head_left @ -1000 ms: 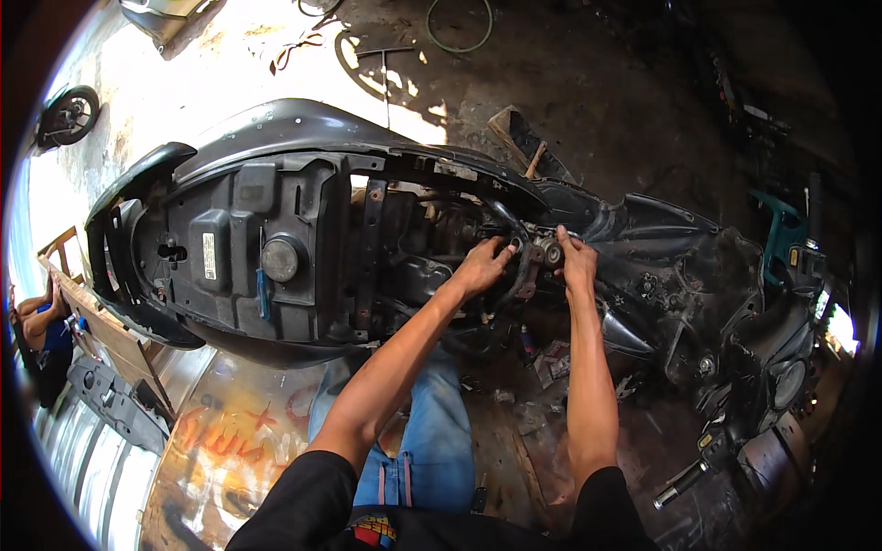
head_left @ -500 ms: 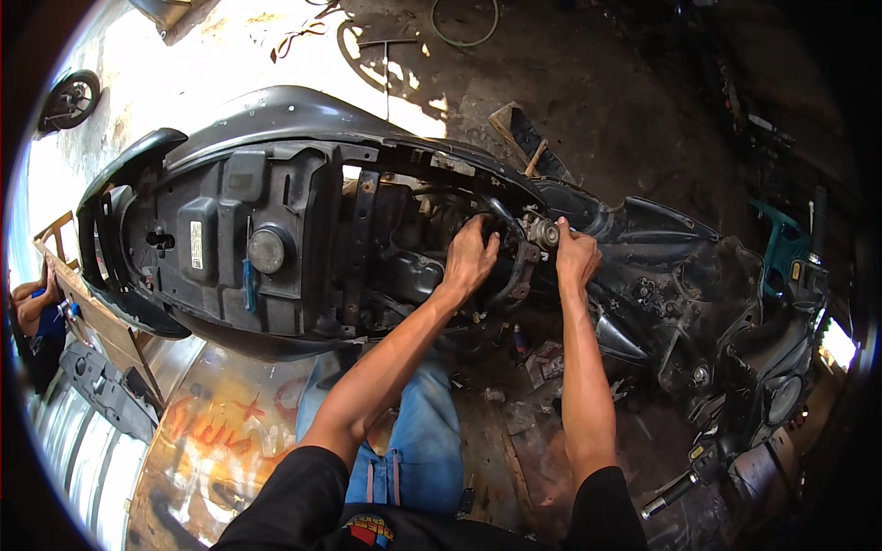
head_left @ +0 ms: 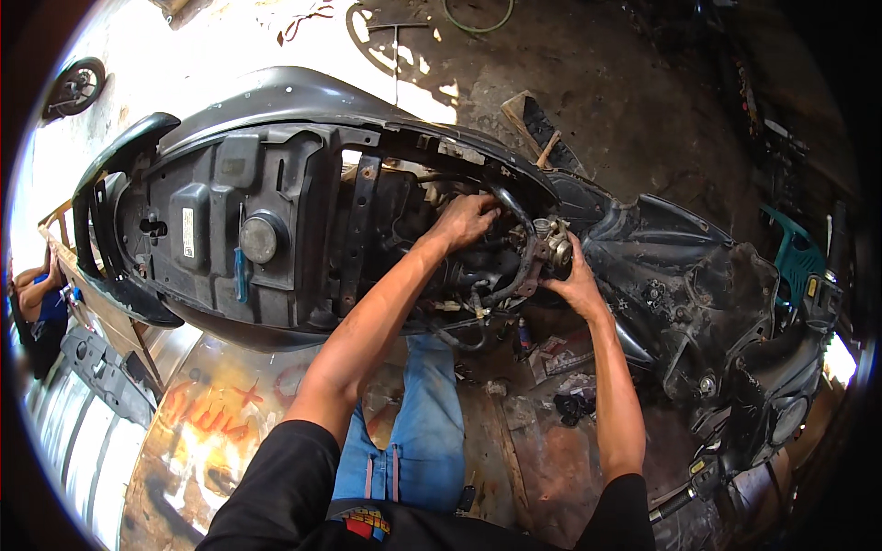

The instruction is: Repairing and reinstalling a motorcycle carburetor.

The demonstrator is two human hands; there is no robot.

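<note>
A stripped black scooter (head_left: pixel 317 234) lies across the view in front of me. My right hand (head_left: pixel 577 286) is closed around the right side of a grey metal carburetor (head_left: pixel 558 246), thumb and fingers apart on either side of it, beside the curved frame tube (head_left: pixel 516 209). My left hand (head_left: pixel 466 220) reaches into the opening of the body, just left of that tube. Its fingers are curled, and their tips are hidden among the engine parts. Hoses and a wire connector (head_left: pixel 480 312) hang below the tube.
A blue-handled screwdriver (head_left: pixel 241 275) rests on the scooter's tail by the round cap (head_left: pixel 261 238). Behind the scooter a hammer (head_left: pixel 548 150) lies near a wooden block. A loose wheel (head_left: pixel 75 88) is at far left, another person's arms (head_left: pixel 39 285) at the left edge, a teal panel (head_left: pixel 797 257) at right.
My left hand has shifted up and reaches deeper beside the frame tube. My right hand has slid down to the carburetor's lower right side. The view has shifted slightly.
</note>
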